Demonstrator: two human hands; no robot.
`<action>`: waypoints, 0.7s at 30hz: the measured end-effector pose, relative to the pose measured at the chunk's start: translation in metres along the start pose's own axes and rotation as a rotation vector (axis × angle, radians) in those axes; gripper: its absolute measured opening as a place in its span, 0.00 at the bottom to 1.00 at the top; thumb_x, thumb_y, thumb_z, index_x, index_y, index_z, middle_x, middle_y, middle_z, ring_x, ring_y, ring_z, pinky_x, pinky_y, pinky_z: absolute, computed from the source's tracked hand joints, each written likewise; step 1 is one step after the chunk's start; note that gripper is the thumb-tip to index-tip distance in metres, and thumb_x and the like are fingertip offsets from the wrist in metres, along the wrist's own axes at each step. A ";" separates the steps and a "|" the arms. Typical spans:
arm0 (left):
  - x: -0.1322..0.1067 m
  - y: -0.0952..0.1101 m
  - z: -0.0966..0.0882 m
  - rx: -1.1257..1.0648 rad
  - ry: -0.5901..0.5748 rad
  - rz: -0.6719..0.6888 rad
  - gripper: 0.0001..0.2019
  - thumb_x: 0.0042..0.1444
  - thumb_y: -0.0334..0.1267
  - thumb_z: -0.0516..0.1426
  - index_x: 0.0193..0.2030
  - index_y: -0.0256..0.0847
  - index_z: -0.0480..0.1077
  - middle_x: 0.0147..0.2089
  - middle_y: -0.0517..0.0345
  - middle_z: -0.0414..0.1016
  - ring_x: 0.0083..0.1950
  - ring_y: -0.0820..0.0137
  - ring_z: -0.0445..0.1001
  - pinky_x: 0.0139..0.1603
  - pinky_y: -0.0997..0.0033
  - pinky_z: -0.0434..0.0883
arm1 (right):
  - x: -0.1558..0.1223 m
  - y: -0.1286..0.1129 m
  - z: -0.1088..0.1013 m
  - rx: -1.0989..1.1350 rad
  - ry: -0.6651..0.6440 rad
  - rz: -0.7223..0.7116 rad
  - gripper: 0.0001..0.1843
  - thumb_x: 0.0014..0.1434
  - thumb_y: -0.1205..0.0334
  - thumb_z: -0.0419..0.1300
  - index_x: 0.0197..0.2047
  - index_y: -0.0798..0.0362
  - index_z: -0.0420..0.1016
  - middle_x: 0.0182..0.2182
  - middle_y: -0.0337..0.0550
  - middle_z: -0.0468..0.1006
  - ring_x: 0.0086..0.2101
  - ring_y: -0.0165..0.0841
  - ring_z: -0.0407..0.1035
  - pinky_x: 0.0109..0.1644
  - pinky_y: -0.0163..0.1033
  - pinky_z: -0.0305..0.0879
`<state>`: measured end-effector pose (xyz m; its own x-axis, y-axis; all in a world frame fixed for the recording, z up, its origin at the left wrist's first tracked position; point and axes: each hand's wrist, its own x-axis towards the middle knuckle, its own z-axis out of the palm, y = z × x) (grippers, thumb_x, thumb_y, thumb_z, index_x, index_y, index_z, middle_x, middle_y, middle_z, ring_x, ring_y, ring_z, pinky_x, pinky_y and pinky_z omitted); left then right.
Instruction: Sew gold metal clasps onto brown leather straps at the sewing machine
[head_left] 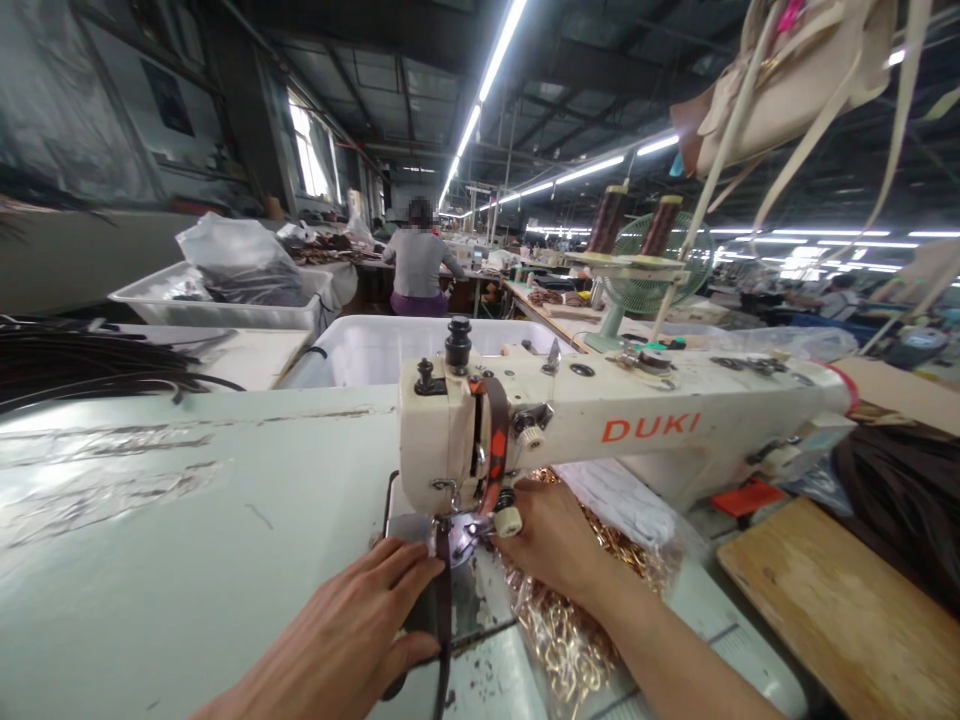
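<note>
A narrow dark brown strap (445,600) runs under the presser foot of a white sewing machine (570,410) and down toward me. My left hand (352,620) lies palm down at the strap's left side; its fingers are stretched out and the thumb is apart, with index and thumb tips touching the strap's edge. Just right of the needle area is my right hand (551,530), fingers curled in toward the presser foot. Its fingertips are partly hidden by a cream knob (508,520), and I cannot see what they touch.
Right of the needle, a clear plastic bag of gold-coloured metal clasps (566,650) lies under my right forearm. Behind the machine stands a white bin (360,345). Dark straps (90,365) are piled at left. A wooden board (847,600) is at right. Further off, a person (420,265) sits.
</note>
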<state>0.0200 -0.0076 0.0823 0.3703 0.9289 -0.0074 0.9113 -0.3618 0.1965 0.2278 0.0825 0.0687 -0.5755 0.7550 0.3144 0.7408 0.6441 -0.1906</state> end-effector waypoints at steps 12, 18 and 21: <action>0.000 0.007 -0.002 0.085 -0.196 -0.053 0.31 0.57 0.52 0.56 0.64 0.41 0.58 0.65 0.49 0.58 0.65 0.54 0.58 0.63 0.54 0.59 | -0.001 0.010 -0.002 -0.126 -0.054 -0.215 0.06 0.56 0.64 0.57 0.29 0.50 0.73 0.28 0.37 0.78 0.31 0.33 0.71 0.31 0.36 0.50; -0.004 0.011 -0.005 0.076 -0.195 -0.019 0.33 0.55 0.50 0.57 0.64 0.38 0.57 0.65 0.42 0.54 0.65 0.48 0.55 0.61 0.49 0.59 | 0.000 0.012 -0.002 -0.103 -0.106 -0.177 0.05 0.54 0.65 0.58 0.30 0.50 0.75 0.30 0.40 0.79 0.33 0.34 0.72 0.33 0.35 0.54; -0.005 0.010 0.003 0.078 -0.131 0.031 0.32 0.54 0.51 0.59 0.63 0.36 0.60 0.63 0.38 0.57 0.64 0.46 0.58 0.60 0.49 0.61 | 0.000 0.010 -0.010 -0.087 -0.173 -0.201 0.05 0.55 0.63 0.58 0.31 0.50 0.76 0.29 0.40 0.79 0.32 0.34 0.73 0.33 0.34 0.55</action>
<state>0.0275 -0.0156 0.0815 0.4141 0.9007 -0.1313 0.9084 -0.3999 0.1220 0.2389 0.0880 0.0759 -0.7588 0.6280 0.1730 0.6286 0.7755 -0.0579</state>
